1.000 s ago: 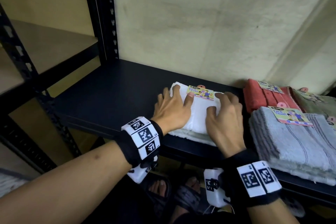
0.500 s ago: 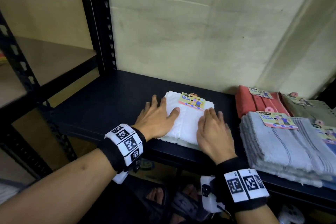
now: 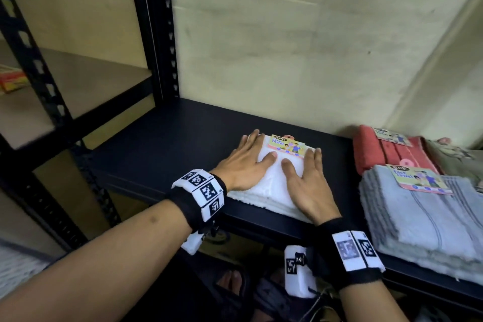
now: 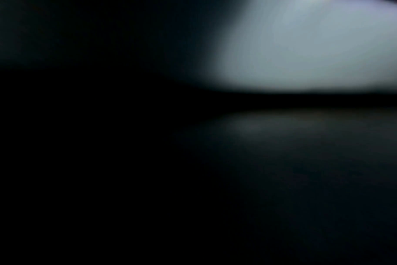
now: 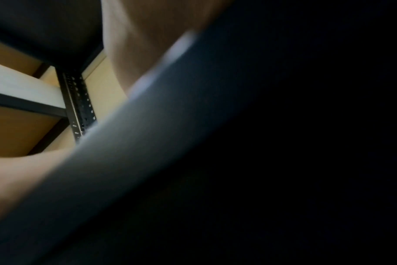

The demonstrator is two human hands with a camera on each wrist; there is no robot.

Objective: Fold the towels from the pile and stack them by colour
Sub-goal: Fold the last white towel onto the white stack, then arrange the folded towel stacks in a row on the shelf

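A folded white towel (image 3: 271, 185) with a coloured paper tag (image 3: 288, 148) lies on the dark shelf board (image 3: 170, 144) in the head view. My left hand (image 3: 245, 162) lies flat along its left side, fingers straight. Along the towel's right side my right hand (image 3: 305, 180) presses flat too, thumb pointing inward. To the right stand a stack of grey striped towels (image 3: 423, 219), a red towel (image 3: 386, 151) behind it, and an olive one (image 3: 454, 159) at the far right. Both wrist views are dark and blurred; the left one shows only a pale patch of towel (image 4: 306, 44).
The black metal rack upright (image 3: 154, 29) rises at the shelf's back left, with a higher wooden shelf (image 3: 78, 91) to the left. A pale wall (image 3: 287, 47) backs the shelf. Feet in sandals (image 3: 232, 280) show below the shelf's front edge.
Both hands have slid apart from the towel's top to lie along its left and right sides, fingers straightened. The camera has moved, so the shelf sits lower in view.
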